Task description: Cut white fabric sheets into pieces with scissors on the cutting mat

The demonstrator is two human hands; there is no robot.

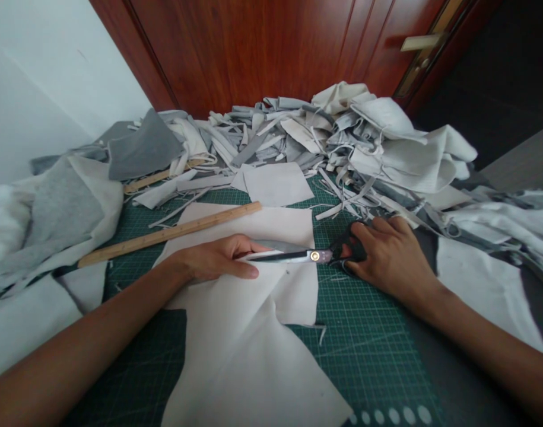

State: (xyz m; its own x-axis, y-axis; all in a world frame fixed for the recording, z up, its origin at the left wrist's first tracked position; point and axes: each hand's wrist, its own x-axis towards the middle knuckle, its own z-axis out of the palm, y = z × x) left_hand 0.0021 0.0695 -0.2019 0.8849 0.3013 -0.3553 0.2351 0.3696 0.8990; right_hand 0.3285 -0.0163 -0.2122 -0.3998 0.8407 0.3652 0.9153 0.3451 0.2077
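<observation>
Your right hand (389, 255) grips the tailor's shears (293, 255), its fingers hiding most of the black handles; your left hand (213, 258) lies flat-fingered, gripping nothing, on the cream fabric (293, 296), just beside the blade tips.

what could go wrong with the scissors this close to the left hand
The tips of the scissors point straight at the left hand, so a slip of the right hand could nick those fingers. The off-white cloth lies loose on the cutting mat and could shift, giving a crooked cut.
</observation>
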